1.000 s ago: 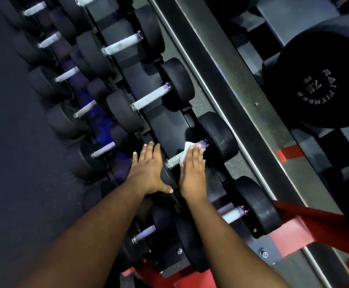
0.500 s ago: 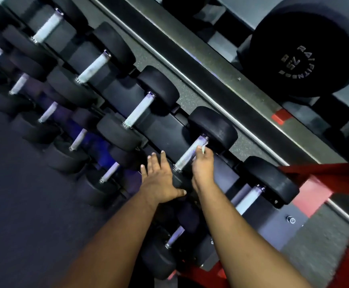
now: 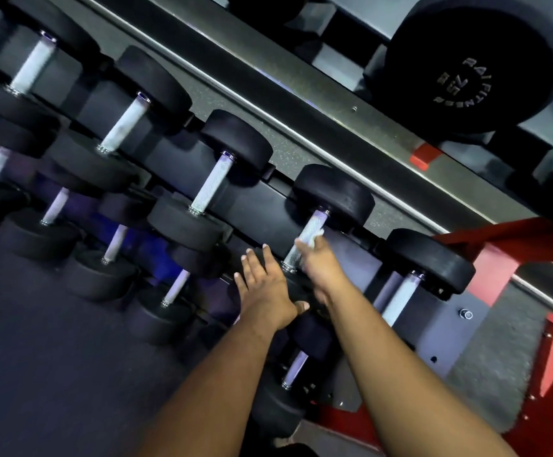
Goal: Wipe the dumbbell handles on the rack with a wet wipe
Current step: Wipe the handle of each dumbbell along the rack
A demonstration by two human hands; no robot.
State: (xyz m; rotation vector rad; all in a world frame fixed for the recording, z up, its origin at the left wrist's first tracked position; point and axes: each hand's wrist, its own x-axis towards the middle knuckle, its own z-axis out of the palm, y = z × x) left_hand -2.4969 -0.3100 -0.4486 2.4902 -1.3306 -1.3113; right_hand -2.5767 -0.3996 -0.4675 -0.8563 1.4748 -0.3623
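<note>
A row of black dumbbells with silver knurled handles lies on the tilted rack (image 3: 252, 206). My right hand (image 3: 321, 265) is wrapped round the handle (image 3: 311, 229) of one dumbbell, with a white wet wipe (image 3: 318, 234) between fingers and metal; the hand is blurred. My left hand (image 3: 262, 282) lies flat with straight fingers on the near black head (image 3: 296, 285) of the same dumbbell. To the left sits a neighbouring handle (image 3: 210, 184), to the right another (image 3: 400, 298).
A lower tier holds smaller dumbbells (image 3: 176, 288) at the left. Above, a grey rail (image 3: 268, 94) carries a large black 75 dumbbell (image 3: 466, 67). Red frame parts (image 3: 499, 265) stand at the right. Dark rubber floor (image 3: 37, 357) lies at the lower left.
The camera view has swung, shifting the rack across the frame. My right hand with the wipe has slid along the same handle. My left hand stays flat on the dumbbell's head.
</note>
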